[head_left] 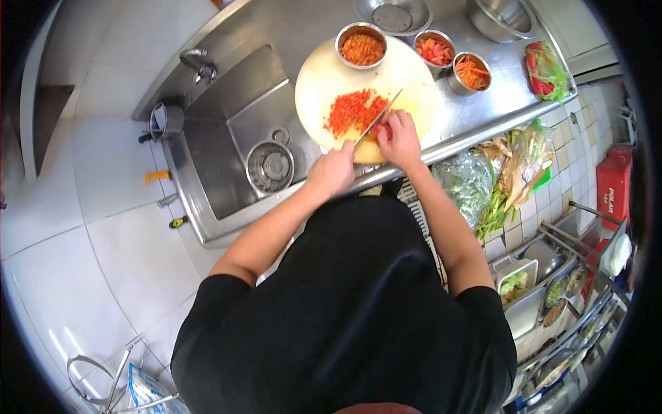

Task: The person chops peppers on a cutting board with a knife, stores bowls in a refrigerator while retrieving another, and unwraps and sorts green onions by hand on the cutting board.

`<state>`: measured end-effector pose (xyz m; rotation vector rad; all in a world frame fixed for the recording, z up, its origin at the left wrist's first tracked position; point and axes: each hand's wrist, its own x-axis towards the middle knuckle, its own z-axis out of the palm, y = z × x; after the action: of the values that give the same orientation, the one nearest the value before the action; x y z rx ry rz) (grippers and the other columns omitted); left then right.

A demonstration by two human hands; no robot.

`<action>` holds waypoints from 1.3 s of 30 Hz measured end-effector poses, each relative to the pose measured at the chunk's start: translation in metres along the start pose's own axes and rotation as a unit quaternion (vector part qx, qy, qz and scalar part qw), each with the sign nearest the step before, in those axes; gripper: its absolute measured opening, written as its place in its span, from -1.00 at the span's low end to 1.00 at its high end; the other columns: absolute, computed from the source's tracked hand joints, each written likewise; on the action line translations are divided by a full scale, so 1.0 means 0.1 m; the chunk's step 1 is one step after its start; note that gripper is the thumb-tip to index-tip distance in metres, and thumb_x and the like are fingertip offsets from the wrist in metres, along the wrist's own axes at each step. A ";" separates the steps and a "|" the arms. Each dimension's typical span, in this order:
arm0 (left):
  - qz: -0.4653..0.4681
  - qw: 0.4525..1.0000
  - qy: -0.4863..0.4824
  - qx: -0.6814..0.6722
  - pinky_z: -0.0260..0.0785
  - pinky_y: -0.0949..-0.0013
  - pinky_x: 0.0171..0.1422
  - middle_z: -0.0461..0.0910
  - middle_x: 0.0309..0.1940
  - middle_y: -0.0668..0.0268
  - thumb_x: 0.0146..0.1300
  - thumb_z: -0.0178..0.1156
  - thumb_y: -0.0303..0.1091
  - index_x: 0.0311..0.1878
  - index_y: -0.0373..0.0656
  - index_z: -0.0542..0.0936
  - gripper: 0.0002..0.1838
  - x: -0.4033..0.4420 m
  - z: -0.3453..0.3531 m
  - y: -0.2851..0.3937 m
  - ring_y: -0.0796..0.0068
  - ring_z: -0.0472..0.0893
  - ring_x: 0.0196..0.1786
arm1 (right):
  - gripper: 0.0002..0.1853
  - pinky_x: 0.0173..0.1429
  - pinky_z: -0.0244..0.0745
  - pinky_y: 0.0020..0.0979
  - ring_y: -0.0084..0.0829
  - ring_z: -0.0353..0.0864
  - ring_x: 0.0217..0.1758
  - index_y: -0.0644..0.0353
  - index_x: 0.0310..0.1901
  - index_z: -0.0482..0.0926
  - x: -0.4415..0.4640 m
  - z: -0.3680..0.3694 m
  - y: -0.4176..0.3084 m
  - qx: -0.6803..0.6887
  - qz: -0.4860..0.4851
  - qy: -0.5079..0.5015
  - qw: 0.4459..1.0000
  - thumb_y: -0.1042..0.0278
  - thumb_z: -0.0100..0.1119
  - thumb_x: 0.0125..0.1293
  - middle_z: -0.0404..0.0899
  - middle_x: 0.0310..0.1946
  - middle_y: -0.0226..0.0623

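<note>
My left hand (332, 170) is wrapped round the handle of a knife (378, 120), whose blade slants up and to the right over a round pale cutting board (314, 76). Close to the blade, my right hand (401, 140) has its fingers bent over a red piece of food (386, 133) on the board. Finely chopped red pieces (352, 110) lie to the left of the blade. A steel bowl of chopped orange-red food (362, 50) stands on the board's far part.
Steel cups of red pieces (434, 50) and orange strips (472, 72) stand right of the board. A sink (207, 145) with a steel strainer (269, 167) is at the left. Bagged greens (465, 186) lie below the counter's right edge.
</note>
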<state>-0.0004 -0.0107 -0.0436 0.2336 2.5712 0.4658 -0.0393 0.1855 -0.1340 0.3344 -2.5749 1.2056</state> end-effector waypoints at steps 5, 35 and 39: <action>-0.030 0.998 -0.049 0.007 0.52 -0.26 -0.01 0.69 -0.29 -0.27 0.42 0.07 -0.34 0.03 -0.27 0.39 -0.76 -0.20 -0.09 0.10 -0.32 0.72 -0.17 | -0.88 0.10 0.53 -0.12 -0.07 0.55 -0.03 0.21 -0.23 0.56 -0.01 -0.02 -0.03 -0.010 0.001 0.017 1.000 0.50 0.24 0.18 0.54 -0.20 -0.16; -0.012 0.999 -0.043 -0.011 0.50 -0.27 -0.02 0.65 -0.34 -0.30 0.48 0.08 -0.31 0.05 -0.31 0.37 -0.74 0.22 0.29 0.05 -0.37 0.69 -0.18 | -0.81 0.15 0.52 -0.10 0.00 0.56 -0.01 0.30 -0.17 0.55 -0.01 -0.19 0.09 0.007 0.004 -0.079 0.997 0.47 0.29 0.20 0.55 -0.15 -0.07; -0.007 0.999 -0.043 -0.001 0.51 -0.26 0.00 0.66 -0.32 -0.29 0.43 0.10 -0.35 0.04 -0.30 0.37 -0.74 0.27 0.21 0.11 -0.36 0.69 -0.15 | -0.58 0.34 0.45 -0.07 0.04 0.49 0.23 0.29 0.05 0.51 -0.07 -0.33 -0.15 0.003 0.008 -0.080 0.997 0.37 0.40 0.20 0.51 0.08 0.01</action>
<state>-0.0120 0.0121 -0.0687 0.2289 2.4863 0.4422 -0.0225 0.2025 -0.1053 0.4284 -2.7154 1.2391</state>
